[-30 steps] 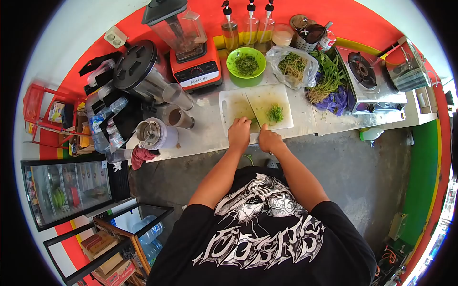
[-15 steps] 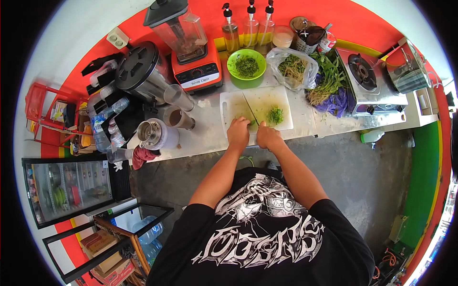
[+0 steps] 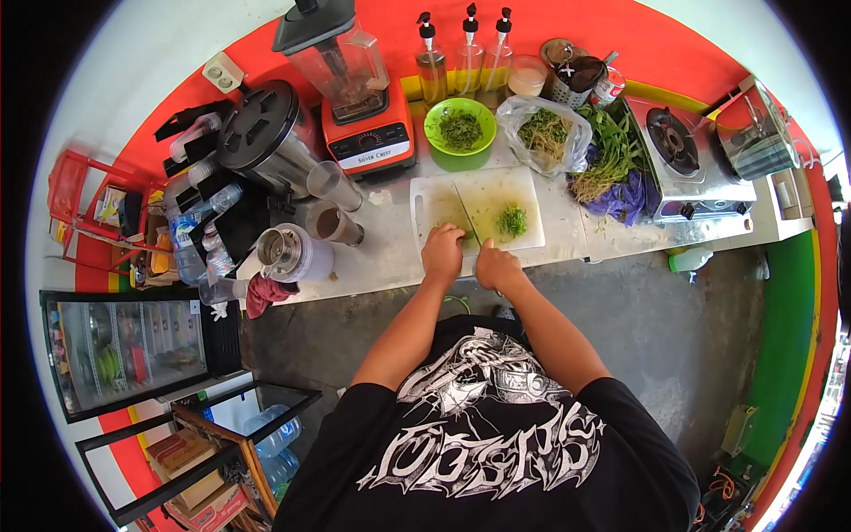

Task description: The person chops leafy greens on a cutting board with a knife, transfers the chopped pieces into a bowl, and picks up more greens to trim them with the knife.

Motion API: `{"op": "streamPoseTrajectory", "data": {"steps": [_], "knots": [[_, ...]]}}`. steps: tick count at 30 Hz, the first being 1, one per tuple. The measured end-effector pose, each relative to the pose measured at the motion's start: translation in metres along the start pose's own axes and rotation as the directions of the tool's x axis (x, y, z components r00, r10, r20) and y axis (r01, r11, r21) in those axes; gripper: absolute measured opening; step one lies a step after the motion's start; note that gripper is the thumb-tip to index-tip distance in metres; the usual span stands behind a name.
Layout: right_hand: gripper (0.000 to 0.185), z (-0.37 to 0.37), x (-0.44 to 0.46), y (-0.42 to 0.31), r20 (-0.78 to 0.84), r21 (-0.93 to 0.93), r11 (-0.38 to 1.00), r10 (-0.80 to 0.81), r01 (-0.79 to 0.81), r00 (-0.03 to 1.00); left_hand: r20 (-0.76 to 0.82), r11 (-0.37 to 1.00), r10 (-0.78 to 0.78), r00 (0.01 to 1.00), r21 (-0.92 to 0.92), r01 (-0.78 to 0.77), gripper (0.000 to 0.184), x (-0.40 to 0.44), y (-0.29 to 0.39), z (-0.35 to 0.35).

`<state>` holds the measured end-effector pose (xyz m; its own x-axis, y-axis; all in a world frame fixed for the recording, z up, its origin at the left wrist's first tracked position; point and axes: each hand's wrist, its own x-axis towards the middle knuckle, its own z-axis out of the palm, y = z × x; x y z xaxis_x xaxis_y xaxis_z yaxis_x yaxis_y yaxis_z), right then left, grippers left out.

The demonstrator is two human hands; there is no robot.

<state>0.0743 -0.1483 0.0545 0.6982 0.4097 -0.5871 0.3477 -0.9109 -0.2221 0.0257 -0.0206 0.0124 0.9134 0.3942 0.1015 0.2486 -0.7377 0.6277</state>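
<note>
On the white cutting board (image 3: 427, 197), my right hand (image 3: 498, 268) is closed round the handle of a knife (image 3: 467, 213). Its blade points away from me, slanting to the left across the board. My left hand (image 3: 442, 254) rests at the board's near edge, left of the blade, its fingers curled over a little bunch of greens, mostly hidden. Right of the knife lies a small heap of chopped greens (image 3: 511, 221). Just behind the board stands a green bowl (image 3: 459, 160) with more chopped greens inside.
Uncut greens fill a plastic bag (image 3: 581, 133), with more stalks (image 3: 612, 151) beside it. A gas stove (image 3: 700, 177) stands at the right. The red blender (image 3: 368, 142), clear cups (image 3: 334, 184) and a steel-topped jug (image 3: 306, 253) occupy the left. Pump bottles (image 3: 432, 75) line the wall.
My right hand has shifted slightly down and left with the knife, whose blade lies a little lower. My left hand stays nearly in place. The view has moved slightly.
</note>
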Motion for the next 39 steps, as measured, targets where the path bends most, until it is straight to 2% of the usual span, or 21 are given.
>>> {"op": "streamPoseTrajectory", "data": {"steps": [3,8,11,14,21,23,26,32,36,39], "knots": [[0.034,0.003,0.005,0.000,-0.018,0.032,0.999,-0.020,0.021,1.000,-0.007,1.000,0.004,1.000,-0.009,-0.004,0.015,0.000,0.000,-0.001],[0.035,-0.020,0.001,-0.004,0.093,-0.006,1.000,-0.017,0.018,0.995,-0.013,0.999,0.044,0.999,0.010,-0.044,0.016,-0.001,-0.002,-0.001],[0.035,-0.001,0.000,-0.003,0.034,0.026,1.000,0.014,-0.015,0.999,0.003,1.000,0.030,1.000,-0.001,-0.030,0.015,-0.002,-0.001,-0.002],[0.035,-0.010,0.004,-0.004,0.028,0.020,0.999,-0.031,0.031,0.999,0.011,0.999,0.036,0.999,-0.027,-0.035,0.013,-0.001,-0.003,-0.004],[0.036,-0.007,0.000,-0.007,0.045,-0.004,1.000,0.002,-0.002,0.999,0.001,0.998,0.063,0.998,-0.007,-0.063,0.014,0.000,-0.006,-0.001],[0.046,-0.005,0.002,-0.009,0.001,-0.014,1.000,-0.004,0.004,1.000,0.004,0.997,0.072,0.997,-0.013,-0.072,0.014,0.000,-0.006,-0.004],[0.036,-0.018,0.007,-0.010,0.056,-0.007,1.000,-0.019,0.019,0.998,0.017,0.996,0.089,0.996,-0.019,-0.089,0.014,-0.002,-0.006,-0.005],[0.036,0.006,0.001,-0.008,0.007,-0.006,1.000,0.017,-0.017,1.000,0.015,0.995,0.097,0.995,-0.024,-0.097,0.013,0.000,-0.009,-0.003],[0.038,-0.007,0.011,-0.011,0.039,0.023,1.000,0.004,-0.005,0.999,0.001,0.993,0.111,0.994,-0.034,-0.111,0.014,-0.002,-0.011,-0.003],[0.040,-0.008,0.004,-0.012,0.048,-0.060,0.998,0.013,-0.010,0.999,0.011,0.994,0.102,0.995,-0.045,-0.101,0.013,-0.001,-0.011,-0.002]]}}
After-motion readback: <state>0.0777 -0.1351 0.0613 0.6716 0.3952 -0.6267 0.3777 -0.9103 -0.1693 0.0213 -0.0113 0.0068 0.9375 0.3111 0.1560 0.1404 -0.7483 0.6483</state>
